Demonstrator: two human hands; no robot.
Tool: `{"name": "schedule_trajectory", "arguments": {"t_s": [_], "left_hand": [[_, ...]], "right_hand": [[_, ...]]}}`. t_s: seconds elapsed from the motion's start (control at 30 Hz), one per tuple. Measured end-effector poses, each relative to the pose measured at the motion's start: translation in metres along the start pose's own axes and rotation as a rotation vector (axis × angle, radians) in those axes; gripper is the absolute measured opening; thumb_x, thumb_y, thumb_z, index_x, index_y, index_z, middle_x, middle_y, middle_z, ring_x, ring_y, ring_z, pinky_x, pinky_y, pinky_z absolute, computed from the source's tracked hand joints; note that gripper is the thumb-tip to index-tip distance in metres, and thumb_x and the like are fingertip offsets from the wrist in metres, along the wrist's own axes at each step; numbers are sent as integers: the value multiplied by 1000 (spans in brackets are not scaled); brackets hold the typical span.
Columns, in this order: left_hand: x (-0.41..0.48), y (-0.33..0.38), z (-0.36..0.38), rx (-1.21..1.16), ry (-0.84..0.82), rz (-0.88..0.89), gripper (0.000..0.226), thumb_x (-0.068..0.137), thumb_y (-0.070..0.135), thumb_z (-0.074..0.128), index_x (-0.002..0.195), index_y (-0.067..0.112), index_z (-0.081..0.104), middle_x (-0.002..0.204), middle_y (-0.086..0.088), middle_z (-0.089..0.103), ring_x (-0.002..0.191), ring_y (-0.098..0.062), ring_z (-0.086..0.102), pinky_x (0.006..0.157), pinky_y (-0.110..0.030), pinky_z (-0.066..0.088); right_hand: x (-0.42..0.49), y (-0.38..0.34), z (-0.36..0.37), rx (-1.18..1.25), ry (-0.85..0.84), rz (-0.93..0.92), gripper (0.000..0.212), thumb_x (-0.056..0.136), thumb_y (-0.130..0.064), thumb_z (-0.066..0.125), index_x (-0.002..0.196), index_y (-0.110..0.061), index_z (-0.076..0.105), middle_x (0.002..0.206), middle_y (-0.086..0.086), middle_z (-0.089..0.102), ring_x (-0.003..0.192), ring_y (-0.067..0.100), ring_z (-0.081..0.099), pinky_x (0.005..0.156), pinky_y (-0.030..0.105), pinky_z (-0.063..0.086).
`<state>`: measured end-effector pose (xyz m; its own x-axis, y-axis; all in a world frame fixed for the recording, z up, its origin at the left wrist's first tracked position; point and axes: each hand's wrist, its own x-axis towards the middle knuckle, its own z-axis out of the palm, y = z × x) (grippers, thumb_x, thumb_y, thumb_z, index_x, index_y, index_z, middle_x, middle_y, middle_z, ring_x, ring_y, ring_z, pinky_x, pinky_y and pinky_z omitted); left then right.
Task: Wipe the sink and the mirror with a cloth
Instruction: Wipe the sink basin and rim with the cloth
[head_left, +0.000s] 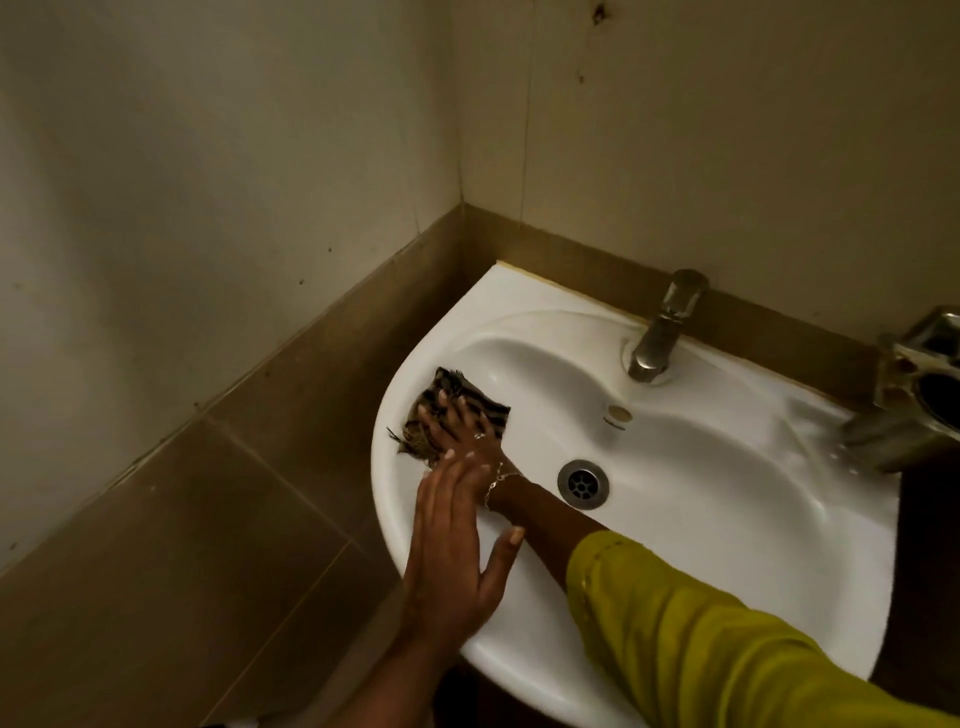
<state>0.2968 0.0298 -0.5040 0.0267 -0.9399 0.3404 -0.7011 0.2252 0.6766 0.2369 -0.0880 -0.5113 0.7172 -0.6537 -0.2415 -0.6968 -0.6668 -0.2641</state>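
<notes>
Here my right hand (465, 434) presses the cloth (470, 389) flat on the sink's (701, 467) left inner slope, fingers (449, 415) straight and spread. My left hand (452, 545) lies over the left rim just beside it, fingers straight, holding nothing. The tap (660, 332) stands at the back.

Cloth (460, 387) partly under right hand (467, 434); metal holder (919, 387) cut off.

We are in a small bathroom: a white sink (519, 291) with a metal tap (662, 332) sits in a corner of tiled walls (182, 545).
</notes>
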Motion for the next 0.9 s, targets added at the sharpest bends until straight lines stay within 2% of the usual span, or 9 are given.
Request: {"name": "schedule_trajectory", "arguments": {"t_s": [0.07,0.17,0.3,0.43,0.5,0.63,0.7,0.8,0.9], "left_hand": [[0,-3,2,5,24,16,61,91,59,29,129,12,40,135,-11,46,133,-19,29,102,-48,30],[1,-3,2,34,53,7,57,92,58,29,127,15,38,132,-5,45,132,-15,29,100,-47,30],[1,-4,2,25,80,9,54,91,59,28,127,19,38,132,-3,45,132,-13,28,105,-43,27],[1,-5,3,28,64,15,53,92,57,28,126,18,39,131,-4,47,132,-13,30,112,-35,18],[1,-5,4,38,79,24,53,93,56,29,125,16,40,130,-6,50,131,-14,32,113,-33,17],[0,-6,3,51,56,28,52,93,54,30,124,14,40,127,-11,53,128,-17,35,112,-34,18],[1,-6,4,54,51,29,52,93,54,30,124,13,41,127,-11,53,129,-17,35,113,-35,18],[0,-7,5,51,52,35,53,93,55,31,124,14,41,128,-11,52,130,-16,33,113,-36,18],[1,-7,6,57,53,54,54,93,54,31,123,12,44,128,-10,52,129,-15,34,113,-37,17]], "right_hand": [[21,18,10,-164,86,136,77,81,-56,23,148,-22,8,157,12,-1,143,37,-1,114,58,9],[41,60,15,-363,142,256,78,66,-32,67,138,-29,38,145,6,42,130,40,38,107,59,26],[25,76,2,-529,221,319,64,63,-27,68,126,-31,55,134,-1,55,125,26,50,111,48,4],[5,76,6,-560,117,483,55,84,-26,53,138,-29,39,152,-1,27,143,25,18,98,47,-36],[-4,79,9,-555,119,522,53,85,-26,53,136,-28,42,153,-2,26,143,23,17,98,47,-36],[-11,81,32,-445,136,524,43,68,-22,56,109,-24,68,131,-1,58,125,21,50,114,44,-16],[-12,73,39,-328,124,535,50,77,-20,50,127,-17,55,143,7,44,135,25,37,112,48,-20],[3,61,50,-38,65,570,59,96,-18,33,148,-21,5,157,7,-6,144,26,-4,113,53,-8],[13,52,46,207,54,500,53,100,-21,25,148,-26,1,157,5,-12,144,25,-9,114,52,-1]]}}
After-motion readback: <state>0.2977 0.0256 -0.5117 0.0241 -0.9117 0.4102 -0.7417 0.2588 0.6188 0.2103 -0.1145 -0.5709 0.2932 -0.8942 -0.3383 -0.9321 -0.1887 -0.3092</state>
